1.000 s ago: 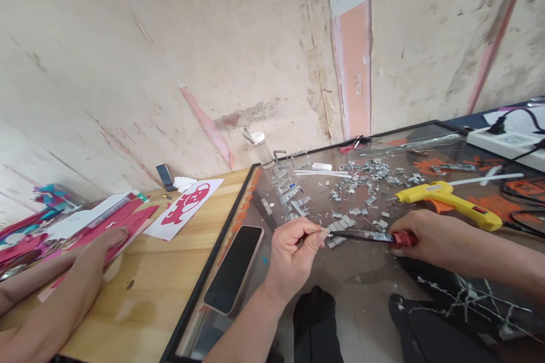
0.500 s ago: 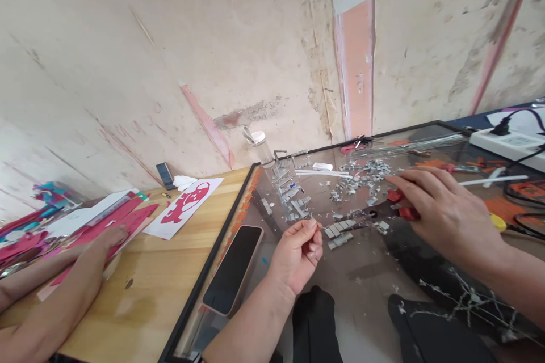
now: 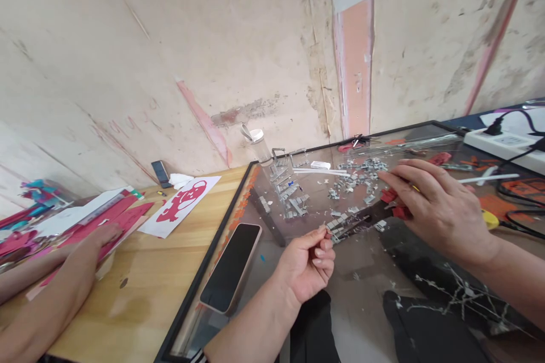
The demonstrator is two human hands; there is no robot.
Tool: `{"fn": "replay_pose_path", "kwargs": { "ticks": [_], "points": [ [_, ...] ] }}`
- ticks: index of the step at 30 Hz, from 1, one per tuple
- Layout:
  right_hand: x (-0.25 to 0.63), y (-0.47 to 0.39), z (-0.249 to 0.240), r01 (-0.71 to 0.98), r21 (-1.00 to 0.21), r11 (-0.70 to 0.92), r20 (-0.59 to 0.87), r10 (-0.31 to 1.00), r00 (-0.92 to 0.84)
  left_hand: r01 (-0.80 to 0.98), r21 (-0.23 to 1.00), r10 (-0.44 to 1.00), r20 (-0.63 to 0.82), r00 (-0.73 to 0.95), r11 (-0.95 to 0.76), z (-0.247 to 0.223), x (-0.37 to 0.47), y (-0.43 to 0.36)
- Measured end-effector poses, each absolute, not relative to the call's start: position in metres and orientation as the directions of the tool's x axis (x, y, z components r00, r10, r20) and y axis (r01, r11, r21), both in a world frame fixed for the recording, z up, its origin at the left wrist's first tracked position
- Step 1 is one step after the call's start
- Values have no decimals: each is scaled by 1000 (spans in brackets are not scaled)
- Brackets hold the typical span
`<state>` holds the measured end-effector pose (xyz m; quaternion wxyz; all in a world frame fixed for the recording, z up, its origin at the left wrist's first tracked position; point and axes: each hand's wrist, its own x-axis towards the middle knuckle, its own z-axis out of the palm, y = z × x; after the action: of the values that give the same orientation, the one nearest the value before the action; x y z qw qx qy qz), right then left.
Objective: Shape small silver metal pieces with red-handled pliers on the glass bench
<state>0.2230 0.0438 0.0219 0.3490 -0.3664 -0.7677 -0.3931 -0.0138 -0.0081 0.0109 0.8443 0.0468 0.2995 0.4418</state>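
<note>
My left hand [image 3: 310,264] is closed in a pinch, its fingertips at the near-left end of a strip of small grey metal pieces [image 3: 339,221]. Exactly how the fingertips hold the strip is partly hidden. My right hand [image 3: 440,210] is wrapped round the red handles of dark-jawed pliers [image 3: 375,212]. The jaws point left and lie along the strip, close to my left fingertips. Beyond the pliers, many loose grey metal bits [image 3: 368,169] are scattered on the glass tabletop [image 3: 361,300].
A phone [image 3: 231,267] lies left of my left forearm. A clear bottle with a white lid [image 3: 260,147] stands by the wall. A power strip [image 3: 502,144] is at the far right. A co-worker's arms [image 3: 79,272] rest over pink material [image 3: 121,215] on the wooden table [image 3: 140,289].
My left hand has moved slightly right, toward the pliers. The strip now lies against the jaws. My right hand has shifted a little left, and the view has turned slightly.
</note>
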Motion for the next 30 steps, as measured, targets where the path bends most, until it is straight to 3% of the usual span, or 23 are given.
{"fn": "replay_pose_path", "kwargs": {
  "ticks": [16,30],
  "points": [
    [224,43,20,829,290,479,769,398,-500,-656,345,729,-464,503,672,8,-13,-10],
    [222,43,19,836,259,484,759,434,-486,-694,390,782,-453,427,605,4,-13,-5]
  ]
}}
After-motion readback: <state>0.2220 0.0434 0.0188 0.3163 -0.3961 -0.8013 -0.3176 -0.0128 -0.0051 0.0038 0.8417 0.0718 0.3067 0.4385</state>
